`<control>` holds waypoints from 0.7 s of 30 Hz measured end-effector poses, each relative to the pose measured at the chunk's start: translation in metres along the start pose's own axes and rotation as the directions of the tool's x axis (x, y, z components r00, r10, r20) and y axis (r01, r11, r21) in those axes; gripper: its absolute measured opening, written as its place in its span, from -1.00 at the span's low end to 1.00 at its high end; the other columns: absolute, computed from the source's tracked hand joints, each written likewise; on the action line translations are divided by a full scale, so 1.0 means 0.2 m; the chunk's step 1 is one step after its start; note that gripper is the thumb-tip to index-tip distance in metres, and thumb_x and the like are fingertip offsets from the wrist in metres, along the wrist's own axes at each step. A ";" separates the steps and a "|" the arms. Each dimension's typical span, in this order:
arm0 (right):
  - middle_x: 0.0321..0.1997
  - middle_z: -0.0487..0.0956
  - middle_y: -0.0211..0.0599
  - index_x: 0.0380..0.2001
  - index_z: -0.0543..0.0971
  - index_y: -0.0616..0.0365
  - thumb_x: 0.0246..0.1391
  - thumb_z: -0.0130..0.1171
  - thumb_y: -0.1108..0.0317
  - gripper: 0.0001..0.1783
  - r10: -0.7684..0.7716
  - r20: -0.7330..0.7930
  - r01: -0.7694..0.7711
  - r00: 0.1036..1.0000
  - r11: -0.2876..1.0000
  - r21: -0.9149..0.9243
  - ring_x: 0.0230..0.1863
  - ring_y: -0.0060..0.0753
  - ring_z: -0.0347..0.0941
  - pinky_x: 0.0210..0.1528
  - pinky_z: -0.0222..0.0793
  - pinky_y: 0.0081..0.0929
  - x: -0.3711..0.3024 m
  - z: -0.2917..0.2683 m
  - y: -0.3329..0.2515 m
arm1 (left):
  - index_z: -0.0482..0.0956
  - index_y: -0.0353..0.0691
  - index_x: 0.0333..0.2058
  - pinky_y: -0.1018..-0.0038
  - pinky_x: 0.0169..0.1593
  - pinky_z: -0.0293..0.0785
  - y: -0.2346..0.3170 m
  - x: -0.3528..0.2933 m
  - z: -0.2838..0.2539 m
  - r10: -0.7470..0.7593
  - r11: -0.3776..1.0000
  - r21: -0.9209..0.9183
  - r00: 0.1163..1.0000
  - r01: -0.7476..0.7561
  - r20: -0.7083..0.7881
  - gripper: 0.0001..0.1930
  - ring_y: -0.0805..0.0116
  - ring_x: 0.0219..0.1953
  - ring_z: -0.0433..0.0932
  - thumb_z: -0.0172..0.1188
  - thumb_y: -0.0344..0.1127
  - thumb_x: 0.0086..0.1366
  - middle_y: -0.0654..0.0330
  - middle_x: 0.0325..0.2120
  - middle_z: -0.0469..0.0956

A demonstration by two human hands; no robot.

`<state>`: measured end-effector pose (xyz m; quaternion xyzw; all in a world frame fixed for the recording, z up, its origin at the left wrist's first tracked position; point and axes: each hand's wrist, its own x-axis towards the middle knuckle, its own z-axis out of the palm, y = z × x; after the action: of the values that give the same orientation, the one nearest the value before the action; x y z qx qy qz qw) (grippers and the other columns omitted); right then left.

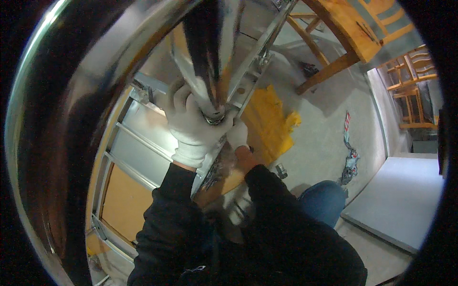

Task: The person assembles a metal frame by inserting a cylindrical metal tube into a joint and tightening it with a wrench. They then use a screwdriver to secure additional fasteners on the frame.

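Observation:
A shiny metal post (205,57) comes down from the top of the view and narrows to an end between my hands. My left hand (186,121), in a whitish work glove, wraps round the left side of that end with its fingers curled. My right hand (237,134), gloved too, is closed against the right side of the same end. What its fingers hold there, if anything, is hidden. Below both hands run a long metal rail (243,83) and a metal frame (138,128) with a tan board (123,200) set into it.
A big curved shiny surface (52,157) fills the left side, very near. Yellow cloth-like material (272,124) lies right of my hands, with a small metal fitting (281,170) by my sleeve. Wooden furniture (343,43), a crumpled strip (350,162) and a pale panel (400,195) are further right.

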<state>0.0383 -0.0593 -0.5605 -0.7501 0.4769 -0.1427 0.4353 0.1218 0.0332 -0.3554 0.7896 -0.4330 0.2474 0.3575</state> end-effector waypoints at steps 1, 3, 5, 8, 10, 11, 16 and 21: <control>-0.26 0.56 0.11 -0.25 0.55 0.25 0.05 0.07 0.22 -0.68 -0.006 0.014 0.006 1.000 1.000 -0.021 -0.20 0.17 0.48 -0.18 0.41 -0.12 0.02 -0.03 0.01 | 0.44 -0.25 -0.18 0.05 -0.01 0.33 0.01 0.01 -0.01 0.005 1.000 0.008 1.000 -0.005 -0.001 -0.34 -0.11 0.00 0.33 0.44 -0.06 -0.30 0.05 -0.18 0.38; -0.26 0.56 0.08 -0.23 0.56 0.20 0.06 0.05 0.23 -0.70 -0.020 0.026 0.022 0.999 0.997 -0.074 -0.22 0.15 0.48 -0.18 0.41 -0.12 0.11 -0.12 0.05 | 0.43 -0.24 -0.21 0.05 -0.02 0.32 0.03 0.03 -0.01 0.017 1.000 0.008 1.000 -0.016 -0.011 -0.38 -0.11 0.00 0.34 0.42 -0.09 -0.28 0.05 -0.18 0.38; -0.26 0.56 0.05 -0.21 0.56 0.14 0.07 0.01 0.18 -0.68 -0.136 0.109 0.159 0.985 0.957 -0.244 -0.19 0.14 0.48 -0.15 0.38 -0.11 0.17 -0.19 0.06 | 0.43 -0.24 -0.23 0.06 -0.02 0.32 0.03 0.02 0.00 -0.005 1.000 0.029 1.000 0.005 0.016 -0.41 -0.11 0.00 0.34 0.40 -0.11 -0.26 0.05 -0.18 0.38; -0.27 0.55 0.04 -0.20 0.54 0.14 0.06 -0.01 0.17 -0.67 -0.282 0.308 0.394 0.908 0.826 -0.403 -0.19 0.12 0.48 -0.16 0.38 -0.09 0.24 -0.24 0.03 | 0.42 -0.24 -0.23 0.06 -0.02 0.32 0.02 0.00 0.00 -0.014 0.999 0.031 0.999 0.013 0.030 -0.42 -0.11 0.01 0.33 0.39 -0.11 -0.26 0.06 -0.18 0.37; -0.26 0.56 0.02 -0.20 0.55 0.12 0.08 -0.02 0.13 -0.65 -0.280 0.411 0.459 0.868 0.768 -0.447 -0.20 0.09 0.50 -0.17 0.41 -0.10 0.26 -0.26 -0.01 | 0.42 -0.24 -0.23 0.06 -0.02 0.32 0.02 0.01 0.00 -0.003 1.000 0.024 1.000 0.003 0.013 -0.42 -0.11 0.01 0.33 0.39 -0.11 -0.26 0.06 -0.18 0.37; -0.25 0.57 0.00 -0.20 0.57 0.10 0.10 -0.03 0.08 -0.62 -0.243 0.437 0.447 0.866 0.768 -0.459 -0.20 0.08 0.51 -0.17 0.43 -0.10 0.26 -0.25 -0.04 | 0.42 -0.24 -0.23 0.07 -0.02 0.32 0.02 0.02 -0.01 0.009 1.000 0.025 1.000 -0.009 -0.003 -0.41 -0.10 0.01 0.33 0.39 -0.10 -0.26 0.05 -0.18 0.37; -0.23 0.58 -0.04 -0.23 0.60 0.05 0.09 -0.01 0.07 -0.64 -0.164 0.507 0.465 0.846 0.690 -0.554 -0.18 0.05 0.52 -0.17 0.46 -0.12 0.32 -0.23 -0.04 | 0.41 -0.24 -0.20 0.08 -0.02 0.32 0.03 0.01 -0.01 -0.002 1.000 0.032 1.000 0.001 0.015 -0.38 -0.09 0.01 0.33 0.40 -0.09 -0.27 0.06 -0.18 0.37; -0.25 0.59 -0.07 -0.26 0.62 0.02 0.07 -0.01 0.12 -0.68 -0.187 0.567 0.538 0.802 0.639 -0.550 -0.16 0.04 0.52 -0.15 0.45 -0.13 0.35 -0.22 -0.01 | 0.41 -0.25 -0.12 0.10 -0.01 0.31 0.02 0.02 0.00 0.020 1.000 -0.001 1.000 -0.020 0.010 -0.32 -0.07 0.01 0.33 0.41 -0.10 -0.28 0.06 -0.19 0.37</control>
<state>0.0470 -0.1411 -0.5482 -0.9496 0.2109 0.1391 0.1856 0.1206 0.0309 -0.3518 0.7863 -0.4429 0.2470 0.3530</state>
